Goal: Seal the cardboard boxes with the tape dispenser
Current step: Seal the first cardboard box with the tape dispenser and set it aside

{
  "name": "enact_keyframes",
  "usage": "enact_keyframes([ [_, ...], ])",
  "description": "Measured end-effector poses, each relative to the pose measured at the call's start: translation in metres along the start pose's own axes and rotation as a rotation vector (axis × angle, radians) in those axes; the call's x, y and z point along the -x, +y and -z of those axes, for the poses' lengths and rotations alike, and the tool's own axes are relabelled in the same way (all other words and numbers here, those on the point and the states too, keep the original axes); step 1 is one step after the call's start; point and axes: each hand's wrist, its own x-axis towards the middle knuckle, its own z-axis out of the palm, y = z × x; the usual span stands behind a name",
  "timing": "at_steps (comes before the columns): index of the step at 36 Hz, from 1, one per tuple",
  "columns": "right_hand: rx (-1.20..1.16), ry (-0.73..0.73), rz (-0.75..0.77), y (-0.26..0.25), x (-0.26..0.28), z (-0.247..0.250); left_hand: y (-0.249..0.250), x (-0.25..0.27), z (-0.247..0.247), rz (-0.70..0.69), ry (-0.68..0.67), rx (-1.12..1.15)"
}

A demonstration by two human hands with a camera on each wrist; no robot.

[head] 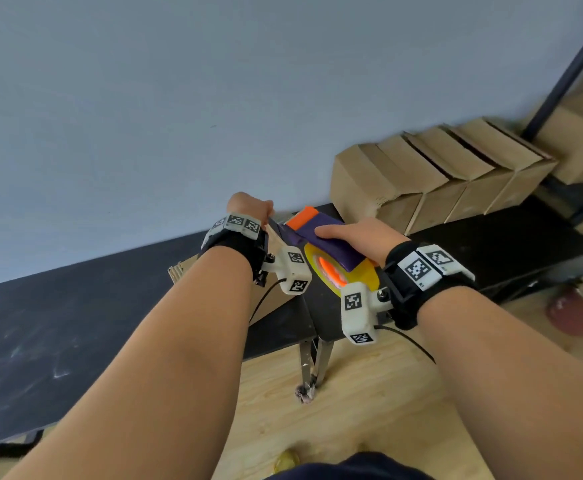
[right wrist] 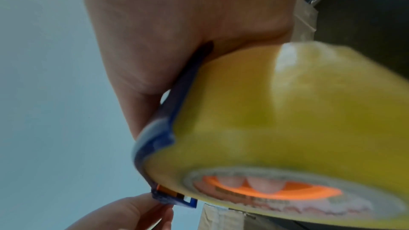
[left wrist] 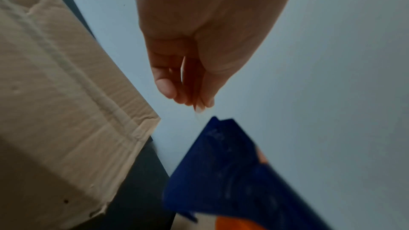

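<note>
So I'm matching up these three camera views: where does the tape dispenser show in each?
Head: the tape dispenser sits mid-frame, gripped by the right hand, with the left hand at its front.
Left wrist: its blue body fills the lower right.
Right wrist: its blue frame runs down the centre beside the yellow tape roll.
Shared landmark: the pale blue wall.

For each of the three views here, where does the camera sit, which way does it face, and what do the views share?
Head: looks down over both forearms at the left hand, right hand and tape dispenser.
Left wrist: looks along pinched fingers past a cardboard box.
Right wrist: looks along the palm at the tape roll.
Shared: all show the dispenser.
</note>
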Motion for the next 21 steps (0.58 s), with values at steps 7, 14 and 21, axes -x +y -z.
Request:
enact_keyframes([
  [7,0.021,-0.062,-0.103,0.003,0.009,-0.003,-0.010,0.003,0.008,-0.082,0.047,0.126],
  [14,0.016,-0.114,-0.188,0.011,0.014,-0.005,-0.018,-0.011,0.016,-0.131,0.071,0.100],
  [21,0.050,-0.101,-0.210,0.008,0.004,-0.011,-0.014,-0.017,0.015,-0.219,-0.013,-0.166],
])
